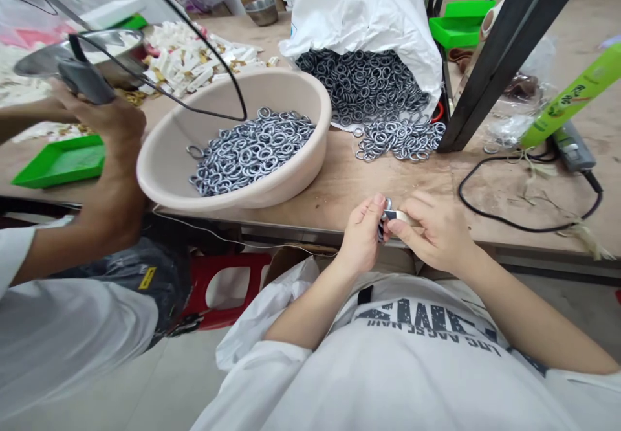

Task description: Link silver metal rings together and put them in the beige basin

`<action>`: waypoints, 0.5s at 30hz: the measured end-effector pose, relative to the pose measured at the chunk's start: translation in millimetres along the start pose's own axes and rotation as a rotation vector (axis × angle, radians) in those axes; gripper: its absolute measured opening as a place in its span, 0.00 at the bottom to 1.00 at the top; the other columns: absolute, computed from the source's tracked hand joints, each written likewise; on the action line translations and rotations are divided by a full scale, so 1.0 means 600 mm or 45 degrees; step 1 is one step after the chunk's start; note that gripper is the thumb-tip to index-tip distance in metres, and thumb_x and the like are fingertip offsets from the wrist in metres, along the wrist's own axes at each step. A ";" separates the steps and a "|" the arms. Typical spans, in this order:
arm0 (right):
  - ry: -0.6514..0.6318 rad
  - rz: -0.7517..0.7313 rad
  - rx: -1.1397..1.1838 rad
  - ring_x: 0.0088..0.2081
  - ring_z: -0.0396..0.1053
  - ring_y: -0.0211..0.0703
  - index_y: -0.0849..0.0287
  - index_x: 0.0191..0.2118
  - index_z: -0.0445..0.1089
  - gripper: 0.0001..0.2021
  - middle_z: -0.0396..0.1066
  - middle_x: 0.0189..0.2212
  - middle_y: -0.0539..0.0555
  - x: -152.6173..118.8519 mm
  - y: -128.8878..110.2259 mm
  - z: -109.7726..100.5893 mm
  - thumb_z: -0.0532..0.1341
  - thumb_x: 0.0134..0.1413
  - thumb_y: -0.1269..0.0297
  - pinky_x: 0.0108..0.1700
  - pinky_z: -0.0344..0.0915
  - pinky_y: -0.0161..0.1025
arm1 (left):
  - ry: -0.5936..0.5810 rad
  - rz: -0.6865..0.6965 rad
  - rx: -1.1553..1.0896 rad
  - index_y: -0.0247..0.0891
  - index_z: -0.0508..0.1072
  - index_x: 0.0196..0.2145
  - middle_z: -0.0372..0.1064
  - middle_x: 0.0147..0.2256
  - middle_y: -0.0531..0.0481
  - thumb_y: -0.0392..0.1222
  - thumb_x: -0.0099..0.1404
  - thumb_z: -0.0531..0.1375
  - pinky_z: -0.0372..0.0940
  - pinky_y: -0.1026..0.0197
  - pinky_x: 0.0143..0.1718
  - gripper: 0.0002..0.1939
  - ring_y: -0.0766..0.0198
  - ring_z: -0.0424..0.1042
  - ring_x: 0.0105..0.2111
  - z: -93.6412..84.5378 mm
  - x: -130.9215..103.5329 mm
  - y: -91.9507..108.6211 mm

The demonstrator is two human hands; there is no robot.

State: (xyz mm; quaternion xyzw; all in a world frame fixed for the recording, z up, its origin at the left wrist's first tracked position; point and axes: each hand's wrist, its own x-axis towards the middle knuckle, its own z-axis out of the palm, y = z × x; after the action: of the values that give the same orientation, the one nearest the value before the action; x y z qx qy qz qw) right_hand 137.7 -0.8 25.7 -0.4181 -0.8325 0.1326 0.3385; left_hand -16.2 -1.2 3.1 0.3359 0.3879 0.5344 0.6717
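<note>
My left hand [361, 233] is closed around a few grey rings [381, 227] just off the front edge of the table. Close beside it, my right hand [434, 230] pinches a small flat piece [403, 216], pale with a dark end, which meets the rings. Beyond my hands, a loose pile of grey rings [402, 138] lies on the wooden table [330, 191], in front of a white sack [361, 13] full of rings. To the left stands a beige basin [291, 188] with many more rings inside. My fingers partly hide the held rings.
At the left, a person's hand [109, 110] holds a dark tool near a metal bowl and a green tray [63, 162]. A dark metal post [490, 62] rises right of the sack. A black cable [504, 224] and a green strip [572, 98] are farther right.
</note>
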 end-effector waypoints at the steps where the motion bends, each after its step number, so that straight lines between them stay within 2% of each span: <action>1: -0.010 0.003 0.008 0.28 0.59 0.38 0.58 0.29 0.67 0.17 0.60 0.26 0.50 0.000 -0.001 0.000 0.57 0.66 0.53 0.32 0.51 0.39 | -0.004 0.001 -0.006 0.37 0.64 0.27 0.56 0.19 0.59 0.59 0.64 0.61 0.49 0.69 0.17 0.22 0.75 0.54 0.16 0.000 0.001 0.000; 6: -0.093 0.072 0.226 0.29 0.61 0.38 0.57 0.28 0.69 0.18 0.64 0.26 0.50 0.004 0.006 0.005 0.56 0.67 0.53 0.33 0.53 0.38 | -0.036 0.024 0.010 0.37 0.64 0.27 0.56 0.19 0.59 0.58 0.64 0.62 0.49 0.68 0.18 0.22 0.75 0.53 0.16 -0.003 0.002 -0.003; 8: -0.061 0.215 0.345 0.28 0.61 0.37 0.57 0.26 0.67 0.20 0.63 0.23 0.48 0.010 0.029 0.014 0.54 0.67 0.51 0.32 0.52 0.38 | -0.132 0.055 0.067 0.37 0.63 0.25 0.56 0.18 0.58 0.58 0.65 0.60 0.50 0.67 0.19 0.22 0.74 0.54 0.17 -0.002 -0.006 -0.008; 11: 0.038 0.487 0.413 0.26 0.59 0.37 0.57 0.25 0.63 0.24 0.59 0.21 0.47 0.025 0.083 0.028 0.53 0.66 0.46 0.31 0.52 0.37 | -0.290 0.105 0.211 0.37 0.62 0.24 0.57 0.18 0.56 0.57 0.68 0.57 0.53 0.66 0.22 0.23 0.72 0.55 0.18 0.003 -0.026 -0.003; 13: 0.005 0.548 0.340 0.27 0.61 0.39 0.58 0.26 0.66 0.25 0.63 0.22 0.48 0.040 0.119 0.032 0.52 0.65 0.43 0.32 0.53 0.38 | -0.223 0.248 0.332 0.38 0.63 0.25 0.57 0.18 0.56 0.55 0.70 0.56 0.53 0.65 0.22 0.22 0.71 0.55 0.18 -0.002 -0.033 0.024; 15: -0.031 0.572 0.177 0.29 0.64 0.42 0.57 0.30 0.70 0.23 0.69 0.25 0.50 0.061 0.145 0.028 0.54 0.63 0.42 0.33 0.54 0.38 | -0.008 0.556 0.531 0.38 0.66 0.27 0.61 0.22 0.55 0.52 0.70 0.57 0.55 0.64 0.23 0.18 0.70 0.58 0.20 -0.023 -0.027 0.076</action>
State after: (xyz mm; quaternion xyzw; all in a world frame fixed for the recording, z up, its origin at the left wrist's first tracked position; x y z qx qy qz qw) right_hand 163.7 82.4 -14.2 -0.5670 -0.7114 0.2665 0.3185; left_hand -51.4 -7.4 38.5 0.5439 0.4058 0.5737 0.4586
